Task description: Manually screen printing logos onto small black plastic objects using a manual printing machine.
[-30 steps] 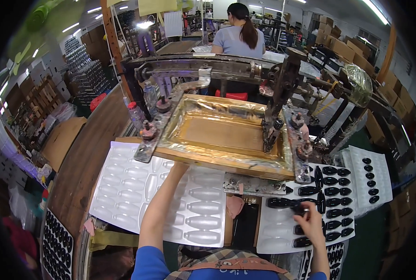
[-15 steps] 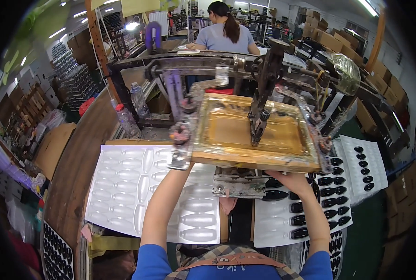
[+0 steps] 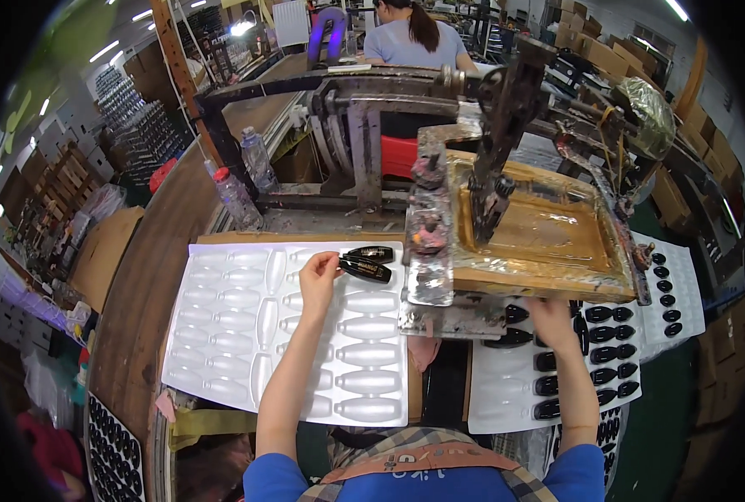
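Observation:
My left hand (image 3: 321, 280) pinches the narrow end of a glossy black bottle (image 3: 367, 269) with pale printing. I hold it over the top right of a white molded tray (image 3: 264, 389). Just above it, a second printed black bottle (image 3: 372, 253) lies in the tray's uppermost pocket. My right hand (image 3: 551, 318) reaches below the front edge of a wooden-framed printing screen (image 3: 548, 284), among black bottles (image 3: 600, 315) in the right-hand white tray (image 3: 494, 406). The screen's edge hides its fingertips, so I cannot see whether it grips one.
The printing press's metal fixture (image 3: 452, 320) sits between the trays, below the screen. A squeegee arm (image 3: 498, 151) stands over the screen. Clear plastic bottles (image 3: 237, 201) stand back left. Another tray with black pieces (image 3: 682, 293) lies far right. A person (image 3: 414, 42) sits beyond the press.
The screen frame has shifted right. My left hand has come out from behind its left side to the left tray, where two black bottles now show. My right hand has stayed near the right tray.

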Available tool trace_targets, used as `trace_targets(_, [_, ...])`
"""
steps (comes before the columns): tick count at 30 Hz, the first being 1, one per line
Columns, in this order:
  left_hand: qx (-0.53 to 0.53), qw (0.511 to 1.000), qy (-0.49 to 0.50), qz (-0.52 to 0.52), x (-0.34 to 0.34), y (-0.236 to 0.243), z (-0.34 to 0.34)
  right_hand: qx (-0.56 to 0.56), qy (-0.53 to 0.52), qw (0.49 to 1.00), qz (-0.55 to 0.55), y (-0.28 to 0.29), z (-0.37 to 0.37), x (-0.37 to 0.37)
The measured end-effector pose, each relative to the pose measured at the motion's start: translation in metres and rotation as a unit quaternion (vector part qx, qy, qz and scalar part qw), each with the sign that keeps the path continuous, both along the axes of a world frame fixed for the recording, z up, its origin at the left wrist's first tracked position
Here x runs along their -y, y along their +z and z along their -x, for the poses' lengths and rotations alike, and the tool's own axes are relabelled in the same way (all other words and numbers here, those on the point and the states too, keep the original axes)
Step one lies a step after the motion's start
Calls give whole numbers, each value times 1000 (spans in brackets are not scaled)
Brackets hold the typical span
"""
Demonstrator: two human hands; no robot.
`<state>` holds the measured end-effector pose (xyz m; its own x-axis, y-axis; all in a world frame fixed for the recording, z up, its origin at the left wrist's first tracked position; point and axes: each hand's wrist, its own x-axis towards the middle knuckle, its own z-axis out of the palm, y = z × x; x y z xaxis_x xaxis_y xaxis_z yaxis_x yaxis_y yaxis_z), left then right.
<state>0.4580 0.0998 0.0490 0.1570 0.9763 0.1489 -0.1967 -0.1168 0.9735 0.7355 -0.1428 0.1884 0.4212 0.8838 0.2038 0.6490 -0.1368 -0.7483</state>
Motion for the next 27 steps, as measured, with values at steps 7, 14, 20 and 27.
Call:
trace_targets(7, [-151, 984, 93, -32, 15, -16, -17, 290, 102, 939, 152, -65, -16, 40])
trace_targets(14, [-252, 961, 79, -88, 18, -10, -5, 172, 47, 978, 105, -68, -13, 53])
trace_targets(20, [-326, 872, 131, -340, 27, 54, -14, -26, -62, 998, -14, -22, -30, 81])
trace_targets(27, [-223, 924, 46, -307, 24, 93, -26, -20, 17, 996, -87, 15, -19, 44])
